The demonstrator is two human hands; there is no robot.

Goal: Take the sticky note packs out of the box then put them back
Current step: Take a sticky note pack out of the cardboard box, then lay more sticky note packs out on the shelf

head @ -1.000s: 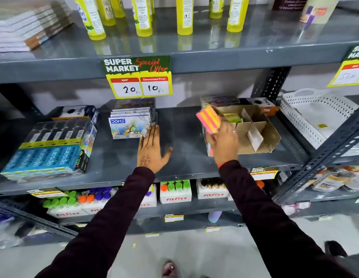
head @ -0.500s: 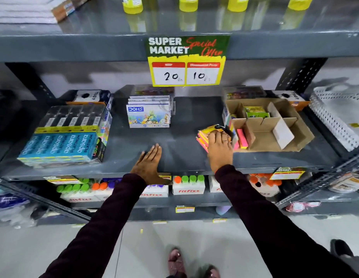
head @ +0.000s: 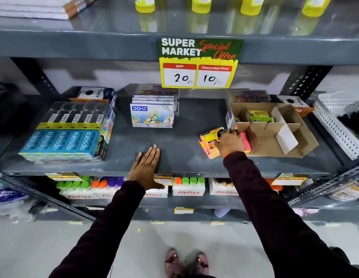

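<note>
Landmark: the open brown cardboard box with inner dividers (head: 275, 135), sitting on the grey metal shelf (head: 184, 155) toward its right end.
Shelf front edge: bare grey lip running left of the box; the left hand (head: 145, 169) lies across it.
Open room: a wide bare stretch of shelf left of the box, reaching to the white DOMS colour box stack (head: 152, 115) at the back and the blue Apsara pencil carton (head: 66, 143) far left.
Right boundary: a white perforated plastic basket (head: 335, 129) just right of the box.
Overhead: the yellow-and-green price sign (head: 198, 63) hangs above and left of the box.
Sticky notes outside: a small pile of pink and yellow wrapped sticky note packs (head: 209, 144) lying on the shelf just left of the box.
Sticky notes inside: green-yellow packs (head: 260, 116) in the box's rear compartment; a pink pack (head: 246, 141) stands at its left wall.
Right hand (head: 229, 142): fingers curled down on the outside pile; whether it grips a pack or only touches it cannot be told.
Left hand: flat, fingers spread, palm down, holding nothing.
</note>
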